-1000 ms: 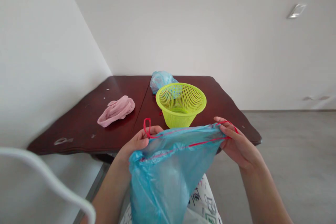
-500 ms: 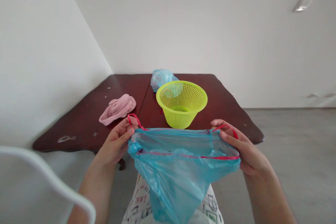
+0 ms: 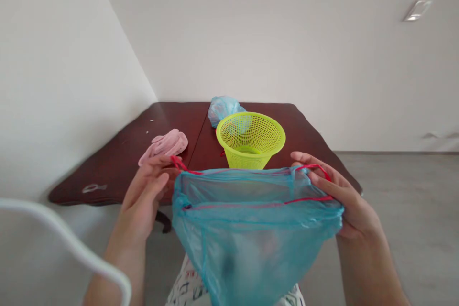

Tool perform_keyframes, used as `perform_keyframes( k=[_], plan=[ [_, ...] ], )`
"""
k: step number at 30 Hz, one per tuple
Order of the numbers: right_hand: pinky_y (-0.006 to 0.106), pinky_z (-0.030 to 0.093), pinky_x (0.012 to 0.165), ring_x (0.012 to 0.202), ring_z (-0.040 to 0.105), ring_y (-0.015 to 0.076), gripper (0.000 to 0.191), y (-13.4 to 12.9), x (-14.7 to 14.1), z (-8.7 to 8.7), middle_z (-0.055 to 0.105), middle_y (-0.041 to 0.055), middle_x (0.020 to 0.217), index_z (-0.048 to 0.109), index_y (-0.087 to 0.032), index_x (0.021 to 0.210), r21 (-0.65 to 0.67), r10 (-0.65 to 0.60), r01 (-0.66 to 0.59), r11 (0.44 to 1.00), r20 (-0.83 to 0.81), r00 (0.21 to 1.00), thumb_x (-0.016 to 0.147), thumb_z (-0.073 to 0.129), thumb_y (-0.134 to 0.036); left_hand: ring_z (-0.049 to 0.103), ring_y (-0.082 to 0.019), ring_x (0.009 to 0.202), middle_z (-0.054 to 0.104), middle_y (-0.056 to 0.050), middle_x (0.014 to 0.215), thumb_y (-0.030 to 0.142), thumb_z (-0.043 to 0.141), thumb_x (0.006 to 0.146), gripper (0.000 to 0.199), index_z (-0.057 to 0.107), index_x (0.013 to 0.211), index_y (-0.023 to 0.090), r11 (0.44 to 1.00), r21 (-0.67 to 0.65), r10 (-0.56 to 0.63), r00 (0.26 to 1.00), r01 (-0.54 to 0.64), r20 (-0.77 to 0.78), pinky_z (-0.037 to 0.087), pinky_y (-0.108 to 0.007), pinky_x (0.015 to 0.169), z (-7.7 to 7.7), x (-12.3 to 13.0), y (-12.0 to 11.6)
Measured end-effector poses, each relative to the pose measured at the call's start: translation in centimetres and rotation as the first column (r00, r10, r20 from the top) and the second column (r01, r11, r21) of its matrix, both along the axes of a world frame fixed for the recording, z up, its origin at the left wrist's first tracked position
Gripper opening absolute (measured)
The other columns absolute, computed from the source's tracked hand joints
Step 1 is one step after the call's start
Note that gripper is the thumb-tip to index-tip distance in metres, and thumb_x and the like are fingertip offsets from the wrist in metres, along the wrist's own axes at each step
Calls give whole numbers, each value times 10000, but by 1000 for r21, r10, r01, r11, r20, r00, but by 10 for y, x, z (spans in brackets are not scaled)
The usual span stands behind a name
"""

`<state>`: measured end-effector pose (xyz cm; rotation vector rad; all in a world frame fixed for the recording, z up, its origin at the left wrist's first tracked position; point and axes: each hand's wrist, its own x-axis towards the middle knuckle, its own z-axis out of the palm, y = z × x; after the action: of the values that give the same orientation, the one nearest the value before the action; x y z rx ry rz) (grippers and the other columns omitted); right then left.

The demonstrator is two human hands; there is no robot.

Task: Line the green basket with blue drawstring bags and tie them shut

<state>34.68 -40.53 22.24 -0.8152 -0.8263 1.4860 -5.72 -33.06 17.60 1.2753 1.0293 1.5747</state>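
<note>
From the head camera we saw both bare hands out in front of the body, holding up a translucent blue plastic drawstring bag (image 3: pixel 251 234) by its mouth, on the near side of the table. The left hand (image 3: pixel 143 196) had its fingers pressed together and curled, pinching the red drawstring (image 3: pixel 258 204) near the bag's left corner (how the thumb sat we could not tell), while the right hand (image 3: pixel 353 210) had its fingers closed over the hem, with the cord running across them. We judged the step in hand to be spreading the bag's mouth, and the next move called for both hands to keep the hem taut. Set against the earlier frame, the hands stood further apart, the mouth gaped wider and the bag hung fuller. Beyond, on the dark wood table (image 3: pixel 111 181), a lime-green plastic basket (image 3: pixel 250 141) stood toward the far side, with a crumpled pale blue bag (image 3: pixel 224 110) just behind it and a pink cloth (image 3: pixel 165 144) to its left. A white chair back (image 3: pixel 64 239) curved across the near left.
</note>
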Motion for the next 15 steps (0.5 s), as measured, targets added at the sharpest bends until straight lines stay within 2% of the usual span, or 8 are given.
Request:
perform_keyframes(
  k=[2, 3, 4, 5, 7, 8, 11, 15],
  plan=[
    [197, 720, 906, 1030, 900, 167, 462, 0, -6, 7, 925, 58, 1249, 882, -283, 1440, 38, 55, -54, 998, -16, 998, 993, 1000, -299, 776, -248, 1199, 808, -69, 1309, 369, 915, 1049, 264, 795, 1254, 255, 919, 326, 251, 967, -223, -43, 664, -340, 970, 5, 12, -15],
    [206, 719, 935, 1080, 899, 173, 474, 1, -10, 10, 919, 64, 1303, 873, -284, 1464, 52, 86, -85, 995, -16, 996, 1005, 987, -293, 770, -231, 1183, 806, -52, 1258, 319, 874, 1087, 184, 790, 1241, 263, 856, 466, 286, 956, -224, -65, 651, -343, 1009, 8, 19, -24],
    [223, 720, 962, 1130, 896, 183, 486, 2, -14, 14, 908, 73, 1365, 863, -287, 1486, 67, 117, -116, 991, -8, 993, 1014, 979, -290, 777, -224, 1143, 811, -42, 1188, 290, 813, 1131, 107, 791, 1234, 271, 825, 554, 224, 964, -109, -144, 649, -349, 1013, 11, 26, -33],
    [238, 720, 976, 1160, 891, 189, 496, 2, -19, 17, 893, 84, 1426, 853, -292, 1502, 81, 144, -145, 986, 8, 989, 1021, 973, -288, 794, -228, 1112, 824, -44, 1144, 280, 743, 1172, 87, 795, 1242, 278, 820, 566, 91, 955, 89, -281, 657, -363, 1006, 14, 33, -41],
    [257, 718, 964, 1163, 886, 187, 502, 4, -28, 22, 852, 97, 1538, 834, -312, 1518, 107, 203, -207, 972, 51, 978, 1034, 964, -281, 836, -245, 1108, 869, -68, 1171, 299, 605, 1237, 209, 801, 1309, 288, 795, 367, -235, 803, 483, -548, 677, -382, 988, 19, 49, -52],
    [263, 715, 958, 1167, 884, 185, 499, 4, -34, 24, 833, 101, 1577, 826, -320, 1517, 128, 235, -242, 962, 69, 970, 1038, 961, -279, 850, -249, 1136, 886, -76, 1233, 308, 560, 1254, 256, 798, 1348, 294, 773, 226, -359, 702, 593, -615, 679, -385, 994, 20, 57, -53],
    [342, 697, 1079, 1372, 833, 231, 471, 5, -49, 23, 802, 113, 1629, 804, -329, 1502, 196, 305, -320, 927, 106, 947, 1055, 950, -301, 866, -232, 1117, 903, -49, 1277, 340, 492, 1276, 320, 798, 1365, 321, 693, -9, -565, 535, 721, -628, 674, -378, 981, 14, 80, -43],
    [451, 600, 1269, 1556, 725, 261, 473, 6, -63, 14, 786, 123, 1650, 766, -329, 1515, 250, 343, -376, 892, 166, 925, 1075, 939, -359, 869, -266, 1117, 900, -45, 1191, 438, 514, 1263, 351, 846, 1292, 327, 564, -86, -661, 386, 822, -644, 700, -419, 972, -9, 105, -20]
  ],
)
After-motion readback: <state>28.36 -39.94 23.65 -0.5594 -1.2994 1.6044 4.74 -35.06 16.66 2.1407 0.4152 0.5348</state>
